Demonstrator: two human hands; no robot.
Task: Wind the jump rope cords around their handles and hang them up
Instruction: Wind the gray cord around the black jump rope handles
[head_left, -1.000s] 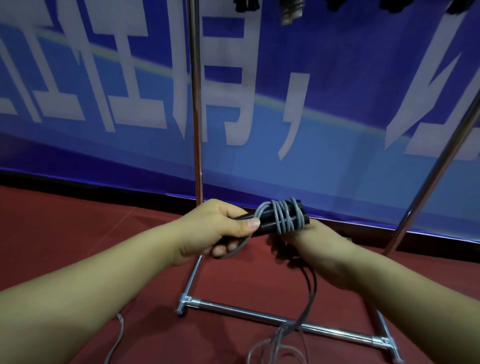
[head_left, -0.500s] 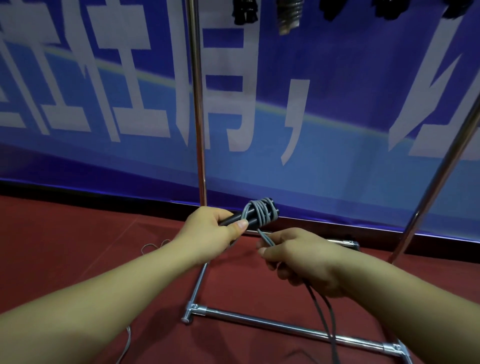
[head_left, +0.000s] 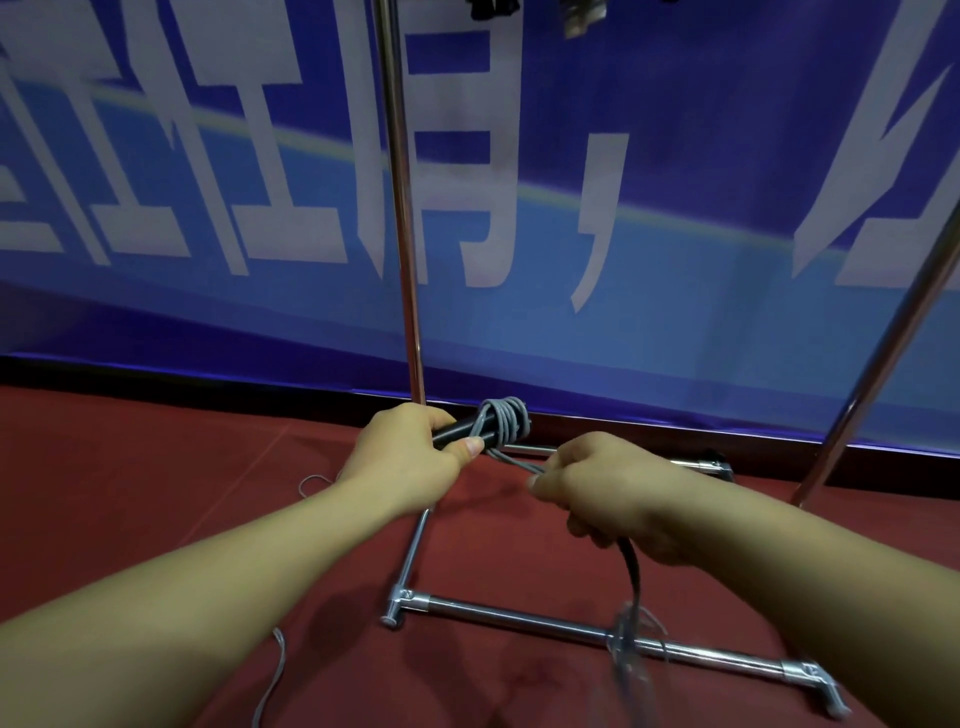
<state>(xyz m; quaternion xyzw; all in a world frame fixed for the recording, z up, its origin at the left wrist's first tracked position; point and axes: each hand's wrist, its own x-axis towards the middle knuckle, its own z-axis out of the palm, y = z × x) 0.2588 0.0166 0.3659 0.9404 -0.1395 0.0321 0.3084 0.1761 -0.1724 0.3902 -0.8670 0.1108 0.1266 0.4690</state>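
Note:
My left hand (head_left: 410, 462) grips the black jump rope handles (head_left: 457, 431) at their near end, thumb pressed on top. Several turns of grey cord (head_left: 506, 418) are wound around the far end of the handles. A taut stretch of cord runs from the winding to my right hand (head_left: 597, 491), which grips it in a fist just right of the handles. More cord (head_left: 631, 577) hangs down from under my right hand toward the floor, blurred.
A chrome rack stands ahead: an upright pole (head_left: 402, 223), a slanted pole (head_left: 878, 374) at right and a base bar (head_left: 524, 621) on the red carpet. Dark items (head_left: 491, 6) hang at the top edge. A loose grey cord (head_left: 275, 675) lies on the floor at left.
My right hand came from under the handles to the near right side, pulling the cord out taut. The handles and my left hand shifted slightly left and farther away.

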